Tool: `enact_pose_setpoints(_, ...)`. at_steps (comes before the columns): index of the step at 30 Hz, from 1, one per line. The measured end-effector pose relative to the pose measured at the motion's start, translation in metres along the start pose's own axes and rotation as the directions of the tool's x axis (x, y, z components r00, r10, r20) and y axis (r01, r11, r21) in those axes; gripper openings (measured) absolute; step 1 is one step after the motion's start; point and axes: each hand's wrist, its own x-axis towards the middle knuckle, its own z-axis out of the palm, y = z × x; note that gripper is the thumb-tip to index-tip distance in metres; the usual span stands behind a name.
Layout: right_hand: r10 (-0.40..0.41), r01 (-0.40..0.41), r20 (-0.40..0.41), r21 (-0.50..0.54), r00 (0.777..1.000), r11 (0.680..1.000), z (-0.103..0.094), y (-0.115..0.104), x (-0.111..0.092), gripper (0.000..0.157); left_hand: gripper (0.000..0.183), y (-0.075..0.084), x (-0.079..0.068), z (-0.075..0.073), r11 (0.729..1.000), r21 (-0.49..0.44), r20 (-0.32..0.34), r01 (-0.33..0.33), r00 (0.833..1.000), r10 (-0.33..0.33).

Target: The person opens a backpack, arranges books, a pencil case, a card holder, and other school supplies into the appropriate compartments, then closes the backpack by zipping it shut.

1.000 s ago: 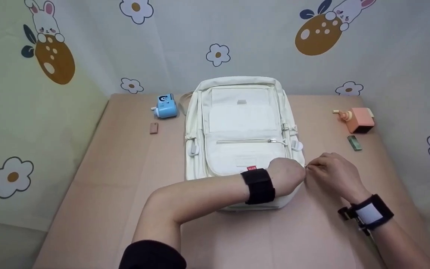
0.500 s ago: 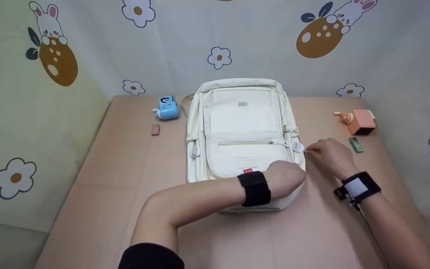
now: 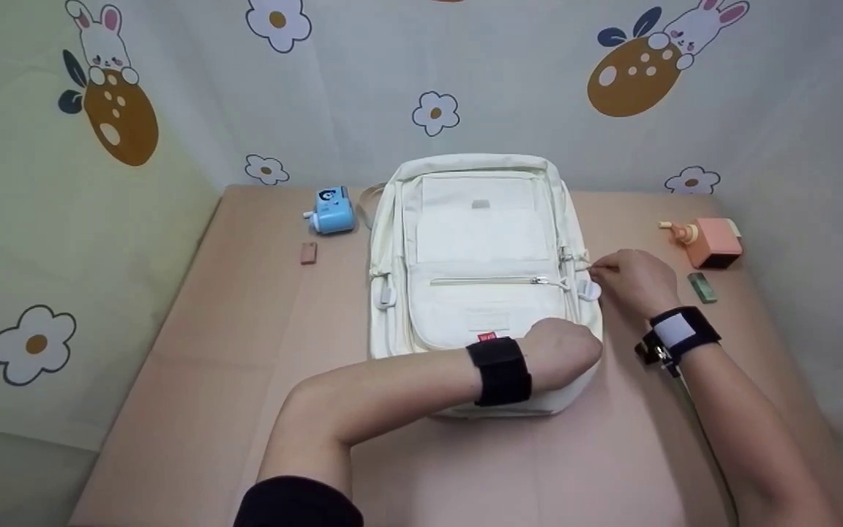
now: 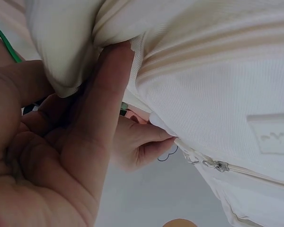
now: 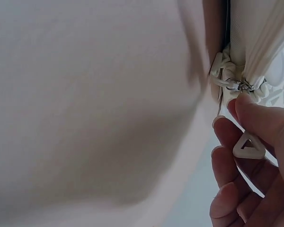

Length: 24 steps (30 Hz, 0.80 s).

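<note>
A cream backpack [image 3: 476, 241] lies flat on the pink table [image 3: 246, 351], front pocket up. My left hand [image 3: 564, 351] grips the bag's near right corner; in the left wrist view its fingers [image 4: 99, 123] curl round a fold of the cream fabric [image 4: 61, 42]. My right hand [image 3: 630, 282] is at the bag's right side and pinches the side zipper pull [image 5: 236, 86]; a triangular white pull tab [image 5: 248, 145] lies against its fingers [image 5: 255, 118]. The front pocket zipper [image 3: 495, 279] is closed.
A blue pencil sharpener [image 3: 332, 209] and a small brown eraser [image 3: 309, 253] sit left of the bag. An orange box-shaped item [image 3: 714, 241] and a small green eraser [image 3: 702, 287] lie at the right. Patterned cloth walls enclose the table's back and sides.
My right hand has slid away from me along the bag's right side, from beside the left hand up to the side buckle, pulling the zipper. The left hand stays put.
</note>
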Motion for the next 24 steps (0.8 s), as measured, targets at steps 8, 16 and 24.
enact_pose_setpoints(8, -0.004, 0.005, -0.015, 0.014, 1.000, 1.000, 0.003, -0.001, -0.002, 0.020, 0.017, -0.001, -0.001, 0.003, 1.000, 0.005, -0.005, -0.018, 1.000, 0.018)
enact_pose_setpoints(16, -0.017, 0.017, -0.004, 0.015, 1.000, 1.000, 0.003, -0.006, -0.002, 0.021, 0.013, -0.007, -0.001, 0.004, 0.991, -0.131, 0.050, 0.004, 0.999, 0.003)
enact_pose_setpoints(24, -0.042, 0.042, -0.025, -0.007, 0.999, 0.999, 0.000, -0.009, -0.002, 0.021, 0.026, -0.019, -0.017, -0.001, 0.977, -0.213, 0.045, 0.026, 0.999, -0.017)
